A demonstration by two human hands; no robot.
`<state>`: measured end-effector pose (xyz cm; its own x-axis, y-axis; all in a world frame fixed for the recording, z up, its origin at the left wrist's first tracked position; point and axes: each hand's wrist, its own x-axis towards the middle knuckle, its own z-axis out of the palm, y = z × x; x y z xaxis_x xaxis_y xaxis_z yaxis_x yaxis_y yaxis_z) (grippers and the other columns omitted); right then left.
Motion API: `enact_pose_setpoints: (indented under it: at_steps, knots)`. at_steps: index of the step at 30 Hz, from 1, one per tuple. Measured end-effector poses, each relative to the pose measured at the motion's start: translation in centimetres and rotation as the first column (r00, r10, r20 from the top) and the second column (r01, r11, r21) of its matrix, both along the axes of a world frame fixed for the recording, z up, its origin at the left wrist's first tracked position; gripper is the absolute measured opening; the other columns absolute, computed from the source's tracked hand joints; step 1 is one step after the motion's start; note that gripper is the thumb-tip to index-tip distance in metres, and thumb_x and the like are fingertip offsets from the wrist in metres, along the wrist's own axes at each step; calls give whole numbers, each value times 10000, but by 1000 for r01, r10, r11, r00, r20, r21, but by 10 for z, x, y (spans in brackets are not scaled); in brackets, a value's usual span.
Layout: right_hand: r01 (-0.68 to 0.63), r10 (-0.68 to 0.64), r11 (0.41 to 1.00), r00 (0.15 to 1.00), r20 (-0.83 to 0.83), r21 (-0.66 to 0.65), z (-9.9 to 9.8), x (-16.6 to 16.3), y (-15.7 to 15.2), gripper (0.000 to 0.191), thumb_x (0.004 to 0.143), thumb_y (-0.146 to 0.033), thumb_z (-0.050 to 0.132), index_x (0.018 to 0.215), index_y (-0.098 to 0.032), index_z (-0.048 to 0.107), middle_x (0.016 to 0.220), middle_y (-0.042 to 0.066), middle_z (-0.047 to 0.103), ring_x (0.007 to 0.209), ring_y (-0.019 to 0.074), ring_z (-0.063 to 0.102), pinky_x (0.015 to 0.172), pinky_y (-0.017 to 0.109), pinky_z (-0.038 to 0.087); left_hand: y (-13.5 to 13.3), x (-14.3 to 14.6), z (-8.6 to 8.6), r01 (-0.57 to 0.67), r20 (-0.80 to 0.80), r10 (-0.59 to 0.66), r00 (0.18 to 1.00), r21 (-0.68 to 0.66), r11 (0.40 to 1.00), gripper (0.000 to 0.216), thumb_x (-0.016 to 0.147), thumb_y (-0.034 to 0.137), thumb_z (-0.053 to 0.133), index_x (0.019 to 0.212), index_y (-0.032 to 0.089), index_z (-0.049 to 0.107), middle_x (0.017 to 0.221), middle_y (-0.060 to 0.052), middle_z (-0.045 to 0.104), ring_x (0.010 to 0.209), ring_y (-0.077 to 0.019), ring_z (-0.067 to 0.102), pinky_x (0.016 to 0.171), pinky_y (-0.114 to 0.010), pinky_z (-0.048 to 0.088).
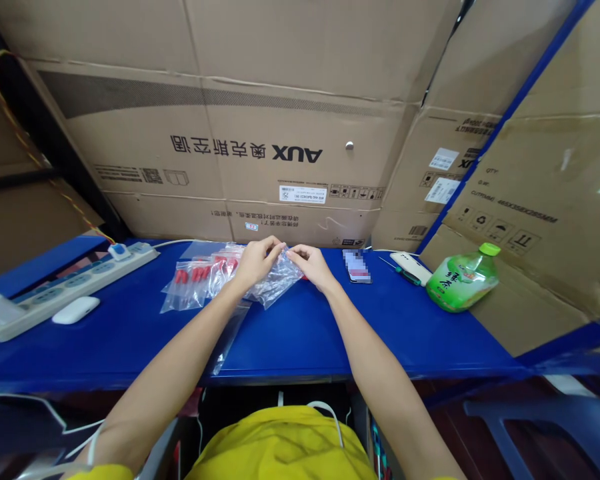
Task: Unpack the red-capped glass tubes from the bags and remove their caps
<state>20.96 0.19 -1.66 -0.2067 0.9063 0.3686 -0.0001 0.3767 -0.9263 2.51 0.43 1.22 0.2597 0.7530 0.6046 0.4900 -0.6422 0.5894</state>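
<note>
Both of my hands meet over a pile of clear plastic bags on the blue table. My left hand (257,259) pinches the top edge of a clear plastic bag (279,280). Close beside it, my right hand (310,263) has its thumb and forefinger pressed together at the same bag's edge. To the left lie several zip bags (183,291) with small red pieces (200,273) inside. A bit of red shows under my right hand, too small to name. One flat clear bag (229,337) reaches toward the table's front edge.
A white power strip (75,287) and a white earbud case (76,310) lie at the left. Toward the right are a phone (357,266), a green-handled screwdriver (405,275), a white oblong object (411,268) and a green drink bottle (463,280). Cardboard (250,180) walls the back of the table (290,340).
</note>
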Motion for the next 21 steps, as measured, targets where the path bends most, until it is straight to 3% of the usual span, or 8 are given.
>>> enact_pose_setpoints:
  at_steps: [3, 9, 12, 16, 21]
  knots:
    - [-6, 6, 1000, 1000, -18, -14, -2, 0, 1, 384, 785, -564, 763, 822, -185, 714, 712, -2, 667, 639, 141, 571, 615, 255, 444, 0, -1, 2, 3, 75, 0, 997, -34, 999, 338, 968, 448, 600, 744, 209, 682, 641, -3, 669, 568, -157, 530, 595, -270, 345]
    - [25, -26, 999, 999, 33, 32, -1, -1, 0, 383, 805, -565, 735, 811, -184, 708, 762, 13, 692, 706, 153, 603, 685, 268, 466, 1, 1, 0, 154, 122, -136, 983, -157, 975, 321, 931, 467, 638, 761, 199, 694, 671, -5, 663, 595, -151, 533, 573, -254, 363]
    - [37, -37, 999, 999, -16, 7, 0, -3, 0, 393, 775, -571, 761, 831, -185, 718, 785, 20, 706, 723, 158, 613, 698, 272, 476, 3, 0, 0, 117, 119, -105, 987, -105, 987, 328, 927, 460, 642, 744, 192, 691, 665, -6, 647, 619, -151, 533, 582, -253, 368]
    - [25, -26, 1000, 999, -38, -3, 0, -3, 1, 385, 762, -557, 776, 830, -183, 713, 761, 13, 688, 706, 157, 600, 687, 273, 473, 3, -3, 3, 74, 142, -54, 988, -137, 988, 370, 930, 487, 635, 721, 184, 672, 651, -12, 636, 577, -139, 510, 566, -257, 363]
    - [26, -25, 998, 999, -22, 51, 0, -2, 1, 374, 807, -547, 727, 822, -175, 689, 766, 10, 672, 705, 148, 583, 688, 270, 462, 1, -3, 7, 154, 174, -119, 978, -207, 966, 382, 920, 510, 637, 769, 161, 673, 695, -20, 648, 628, -138, 540, 614, -251, 398]
